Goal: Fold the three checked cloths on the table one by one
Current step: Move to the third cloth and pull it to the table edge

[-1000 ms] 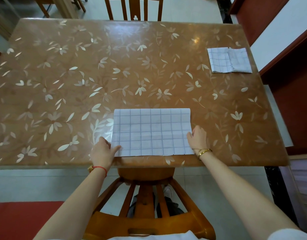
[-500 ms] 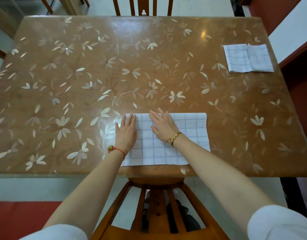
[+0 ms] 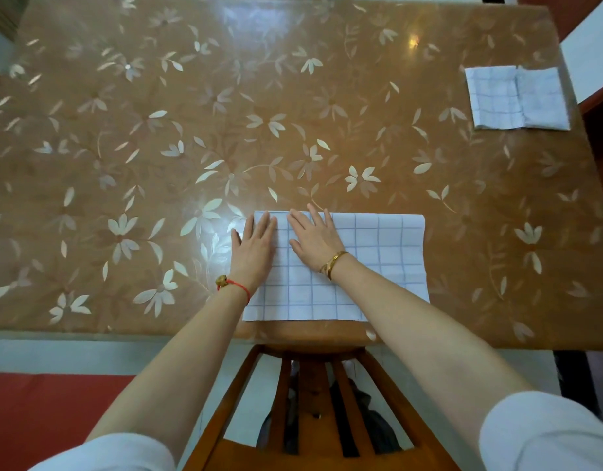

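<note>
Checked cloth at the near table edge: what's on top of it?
The left hand and right hand lie flat, fingers straight, on the left part of the checked cloth. The right forearm crosses over it. The cloth beneath them is hidden.

Near cloth (image 3: 378, 266): white with thin blue checks, folded into a flat rectangle, lying right before you at the near edge of the table (image 3: 123, 300).
Left folded cloth (image 3: 493, 96): small, clearly checked, at your far right corner.
Right folded cloth (image 3: 544, 100): paler, touching it.
</note>
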A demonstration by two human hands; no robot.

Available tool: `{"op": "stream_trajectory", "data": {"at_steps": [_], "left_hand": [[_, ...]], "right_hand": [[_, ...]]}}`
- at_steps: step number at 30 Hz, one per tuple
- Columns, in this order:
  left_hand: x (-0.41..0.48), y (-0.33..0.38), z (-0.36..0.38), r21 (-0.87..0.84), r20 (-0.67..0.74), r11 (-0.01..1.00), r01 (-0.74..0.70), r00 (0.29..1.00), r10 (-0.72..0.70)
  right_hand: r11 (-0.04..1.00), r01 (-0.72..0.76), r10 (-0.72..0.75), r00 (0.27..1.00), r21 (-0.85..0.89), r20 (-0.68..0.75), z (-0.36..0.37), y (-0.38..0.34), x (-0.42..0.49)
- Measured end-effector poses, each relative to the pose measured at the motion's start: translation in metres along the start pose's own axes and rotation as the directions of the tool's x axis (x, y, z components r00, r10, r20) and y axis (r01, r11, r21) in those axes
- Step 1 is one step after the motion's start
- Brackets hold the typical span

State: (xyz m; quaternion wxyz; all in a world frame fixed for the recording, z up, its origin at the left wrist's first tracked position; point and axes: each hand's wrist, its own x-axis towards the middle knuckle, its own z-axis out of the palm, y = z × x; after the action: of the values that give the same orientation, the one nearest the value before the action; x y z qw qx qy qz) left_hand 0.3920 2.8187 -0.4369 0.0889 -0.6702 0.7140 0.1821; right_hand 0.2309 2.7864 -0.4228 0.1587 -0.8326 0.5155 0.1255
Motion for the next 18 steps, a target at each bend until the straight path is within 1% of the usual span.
{"op": "stream_trajectory", "data": {"at_steps": [4, 6, 12, 18], "left_hand": [[0.000, -0.001, 0.000, -0.003, -0.005, 1.000, 0.000, 1.000, 0.000], [0.000, 0.000, 0.000, -0.007, -0.005, 1.000, 0.000, 1.000, 0.000], [0.001, 0.000, 0.000, -0.037, 0.021, 0.999, 0.035, 0.999, -0.034], [0.003, -0.002, 0.002, -0.039, 0.003, 0.999, 0.020, 1.000, -0.020]], "right_hand": [[1.000, -0.005, 0.004, 0.999, -0.022, -0.035, -0.002, 0.001, -0.003], [0.999, -0.039, 0.038, 0.998, -0.010, -0.058, -0.001, 0.008, -0.008], [0.973, -0.230, 0.228, 0.966, 0.001, -0.126, 0.010, 0.058, -0.039], [0.895, -0.446, 0.442, 0.887, 0.005, -0.135, 0.023, 0.114, -0.074]]}}
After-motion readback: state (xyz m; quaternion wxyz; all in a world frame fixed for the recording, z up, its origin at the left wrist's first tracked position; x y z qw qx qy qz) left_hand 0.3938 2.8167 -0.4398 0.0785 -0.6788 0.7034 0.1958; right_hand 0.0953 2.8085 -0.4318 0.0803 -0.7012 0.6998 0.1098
